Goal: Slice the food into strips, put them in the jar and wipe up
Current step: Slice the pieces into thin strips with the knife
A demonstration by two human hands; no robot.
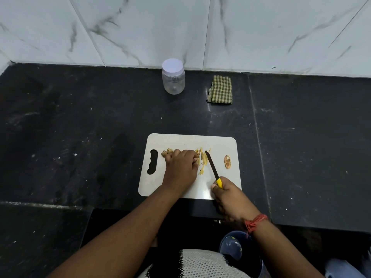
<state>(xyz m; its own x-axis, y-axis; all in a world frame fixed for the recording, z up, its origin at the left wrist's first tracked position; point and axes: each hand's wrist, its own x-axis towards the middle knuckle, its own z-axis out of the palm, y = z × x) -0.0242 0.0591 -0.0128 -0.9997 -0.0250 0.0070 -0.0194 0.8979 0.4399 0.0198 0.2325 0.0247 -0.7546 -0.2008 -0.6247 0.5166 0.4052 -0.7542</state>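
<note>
Head camera, steeply down, close over counter.

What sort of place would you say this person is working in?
Probably a home kitchen: a dark stone counter under marble-look wall tiles, with a cutting board for slicing.

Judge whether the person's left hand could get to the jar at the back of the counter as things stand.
Probably yes: bare counter lies between the cutting board and the jar, but the left hand would first have to release the food it is holding down.
</note>
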